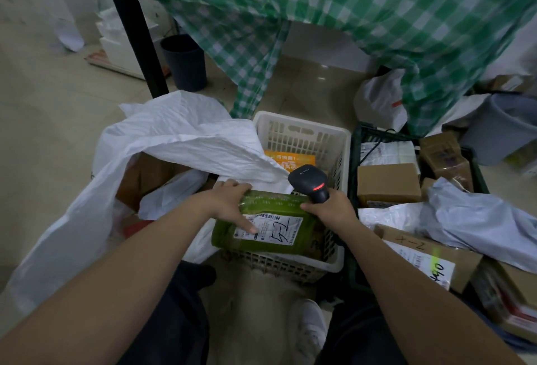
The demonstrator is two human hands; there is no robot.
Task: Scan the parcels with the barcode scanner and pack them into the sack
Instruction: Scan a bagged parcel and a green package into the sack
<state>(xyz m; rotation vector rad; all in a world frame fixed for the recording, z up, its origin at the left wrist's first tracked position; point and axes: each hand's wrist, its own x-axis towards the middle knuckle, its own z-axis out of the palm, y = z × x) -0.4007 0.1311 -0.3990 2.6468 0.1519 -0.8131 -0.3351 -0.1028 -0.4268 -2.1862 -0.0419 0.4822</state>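
A green parcel [279,208] with a white shipping label lies across the near end of the white plastic basket [302,129]. My left hand [232,205] grips its left edge, fingers over the top and thumb on the label. My right hand [331,210] holds the black barcode scanner [311,184] by its handle at the parcel's right edge; the scanner's red light glows. The white sack [174,138] stands open to the left, with a brown box and pale bags inside. An orange parcel [290,160] lies deeper in the basket.
A dark crate [356,161] at right holds cardboard boxes [388,181] and grey mailer bags [476,219]. A table with a green checked cloth [348,16] hangs over the far side, with a black table leg [133,36] and dark bin [186,62] behind. My shoe [311,330] is below the basket.
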